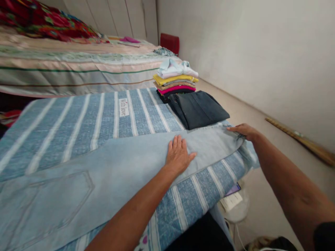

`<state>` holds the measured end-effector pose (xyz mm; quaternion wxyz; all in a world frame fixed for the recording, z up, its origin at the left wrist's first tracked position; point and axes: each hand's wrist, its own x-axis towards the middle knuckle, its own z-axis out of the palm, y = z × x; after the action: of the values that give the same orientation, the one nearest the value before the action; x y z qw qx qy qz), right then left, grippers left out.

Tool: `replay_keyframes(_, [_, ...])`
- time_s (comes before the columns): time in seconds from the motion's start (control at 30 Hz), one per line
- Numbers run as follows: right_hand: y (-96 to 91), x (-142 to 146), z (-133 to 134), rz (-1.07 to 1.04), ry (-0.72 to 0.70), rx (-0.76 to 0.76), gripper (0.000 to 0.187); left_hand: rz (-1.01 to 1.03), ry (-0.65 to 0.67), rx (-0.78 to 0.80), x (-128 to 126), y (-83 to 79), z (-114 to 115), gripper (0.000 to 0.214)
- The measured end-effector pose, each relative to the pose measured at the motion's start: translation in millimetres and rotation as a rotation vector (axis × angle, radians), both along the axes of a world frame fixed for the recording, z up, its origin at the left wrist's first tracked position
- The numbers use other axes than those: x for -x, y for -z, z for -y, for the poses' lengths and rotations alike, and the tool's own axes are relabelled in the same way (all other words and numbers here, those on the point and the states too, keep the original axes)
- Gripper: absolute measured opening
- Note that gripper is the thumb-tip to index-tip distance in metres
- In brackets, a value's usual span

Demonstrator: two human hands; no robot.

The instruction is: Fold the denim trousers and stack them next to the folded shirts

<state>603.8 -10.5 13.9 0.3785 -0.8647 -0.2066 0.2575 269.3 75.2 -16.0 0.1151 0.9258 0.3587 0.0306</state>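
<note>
A pair of light blue jeans (136, 153) lies lengthwise across a blue and white striped cloth, its back pocket towards the lower left. My left hand (179, 155) rests flat on the leg, palm down, fingers stretched out. At the far right end of the leg, my right hand (244, 131) pinches the jeans near the hem; part of its grip is hidden. Just beyond the leg lies a folded dark pair of trousers (200, 108), close to the jeans' upper edge.
Behind the trousers stands a stack of folded clothes (176, 82). The striped cloth (104, 115) covers the surface. A bed (78, 75) with a red floral blanket (47, 22) is at the back. Below right are a round stool (239, 209) and a wooden plank (300, 141) by the wall.
</note>
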Motion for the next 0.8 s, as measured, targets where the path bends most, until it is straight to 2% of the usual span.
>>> replay_keyframes(0.17, [-3.0,-3,2,-0.207,0.011,0.021,0.03,0.012,0.0,-0.062,-3,6.2,-2,0.081])
replay_keyframes(0.47, [-16.5,8,10,-0.273,-0.048,-0.081,0.026,-0.019,-0.001,-0.048,-4,4.9,-2,0.083])
replay_keyframes(0.6, [-36.7,17,13,-0.251,-0.087,-0.091,0.026,-0.028,-0.002,-0.038,-5,4.3,-2,0.084])
replay_keyframes(0.8, [-87.2,58,12,0.022,-0.111,-0.012,0.025,-0.005,-0.015,-0.005,-2,7.5,3,0.085])
